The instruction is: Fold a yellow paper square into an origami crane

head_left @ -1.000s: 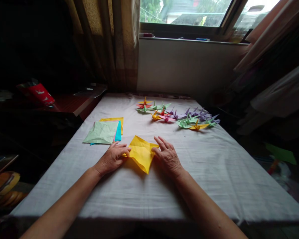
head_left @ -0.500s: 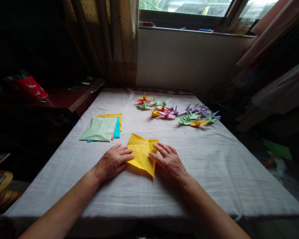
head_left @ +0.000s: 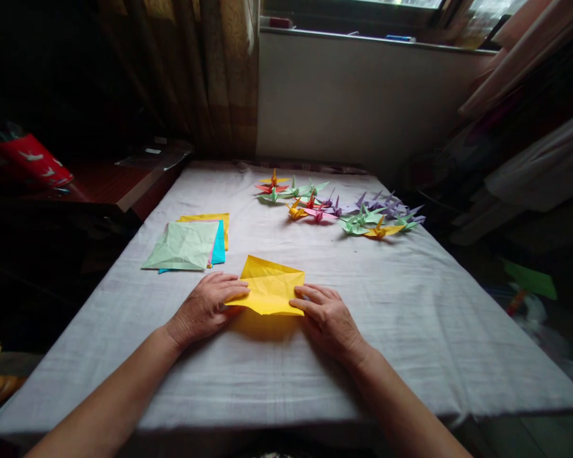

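Note:
A creased yellow sheet of origami paper (head_left: 270, 289) is held between my two hands, low over the table in front of me. Its near edge is raised off the cloth and casts a shadow below. My left hand (head_left: 210, 302) pinches the left edge, fingers on top and thumb hidden underneath. On the other side, my right hand (head_left: 327, 316) grips the right edge the same way. To the left lies a stack of square papers with a pale green sheet (head_left: 184, 245) on top and blue, pink and yellow edges showing.
Several folded paper cranes (head_left: 318, 215) in green, purple, pink, red and yellow stand at the far right of the cloth-covered table (head_left: 410, 331). A red container (head_left: 33, 159) lies tilted on a brown side table (head_left: 119, 184). Clothes hang at the right.
The yellow sheet has gone from lying nearly flat to being held with its near edge lifted and bent. Both hands have closed on its sides. The view has tipped slightly downward.

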